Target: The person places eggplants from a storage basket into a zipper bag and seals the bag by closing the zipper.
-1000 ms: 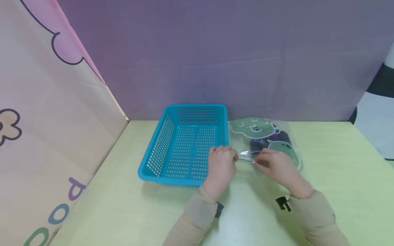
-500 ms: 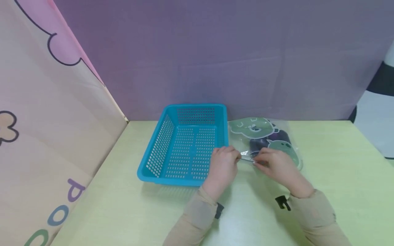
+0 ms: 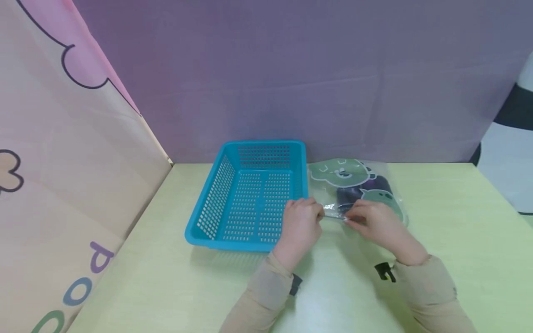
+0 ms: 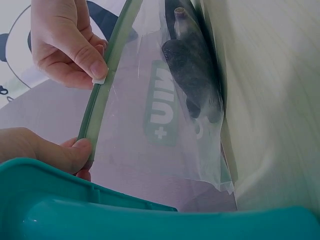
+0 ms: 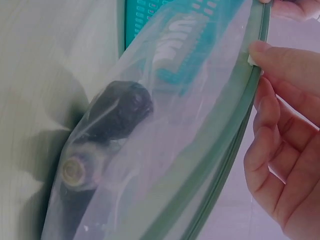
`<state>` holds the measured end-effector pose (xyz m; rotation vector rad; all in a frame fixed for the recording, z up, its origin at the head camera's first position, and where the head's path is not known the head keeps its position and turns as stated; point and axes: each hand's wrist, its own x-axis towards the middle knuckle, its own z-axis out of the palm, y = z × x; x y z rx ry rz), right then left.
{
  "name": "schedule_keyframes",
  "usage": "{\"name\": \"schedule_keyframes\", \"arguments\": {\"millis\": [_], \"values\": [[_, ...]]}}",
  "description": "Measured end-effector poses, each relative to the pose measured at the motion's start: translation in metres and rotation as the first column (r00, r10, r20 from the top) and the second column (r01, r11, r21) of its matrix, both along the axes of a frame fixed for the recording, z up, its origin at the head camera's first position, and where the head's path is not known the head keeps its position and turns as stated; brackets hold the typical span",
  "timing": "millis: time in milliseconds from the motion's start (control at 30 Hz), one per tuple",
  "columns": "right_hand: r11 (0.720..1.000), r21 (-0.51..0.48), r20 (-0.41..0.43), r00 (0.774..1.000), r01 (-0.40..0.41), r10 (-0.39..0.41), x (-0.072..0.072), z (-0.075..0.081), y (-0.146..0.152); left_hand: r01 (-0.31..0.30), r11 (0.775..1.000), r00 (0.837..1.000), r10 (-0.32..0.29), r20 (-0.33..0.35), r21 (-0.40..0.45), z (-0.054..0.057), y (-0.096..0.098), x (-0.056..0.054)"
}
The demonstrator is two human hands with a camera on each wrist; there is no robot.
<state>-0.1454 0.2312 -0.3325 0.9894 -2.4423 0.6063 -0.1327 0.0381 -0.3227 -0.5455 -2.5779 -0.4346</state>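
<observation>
A clear plastic zip bag with green and white cartoon prints lies beside the blue basket. Inside it are dark purple, smooth vegetables, one with a pale round stem end; they look like eggplants. My left hand pinches the left end of the bag's green zip strip, close to the basket's right side. Between thumb and index finger, my right hand pinches the small white zip slider. Right of the slider, the strip's two edges stand apart in the right wrist view.
The blue perforated basket stands left of the bag, its near right corner partly behind my left hand. Both rest on a pale green-yellow table. A purple backdrop rises behind, with a printed panel at the left.
My right hand has slid slightly to the right along the zip with the slider, while my left hand keeps its grip. The head view has shifted a little.
</observation>
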Motion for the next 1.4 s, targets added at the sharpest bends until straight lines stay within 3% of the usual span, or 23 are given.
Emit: {"name": "schedule_keyframes", "arguments": {"millis": [633, 967, 1400], "values": [[0.999, 0.048, 0.045, 0.999, 0.018, -0.02, 0.001, 0.001, 0.008, -0.039, 0.999, 0.999, 0.039, 0.019, 0.0, 0.0, 0.0, 0.0], [1.0, 0.011, -0.02, 1.0, 0.002, -0.002, -0.001, -0.007, 0.016, -0.041, 0.999, 0.999, 0.041, 0.021, -0.002, 0.0, 0.0, 0.0], [0.999, 0.036, -0.018, 1.0, 0.021, -0.02, 0.003, -0.008, 0.028, -0.035, 0.999, 0.999, 0.035, 0.029, 0.01, 0.002, -0.001, 0.001]]}}
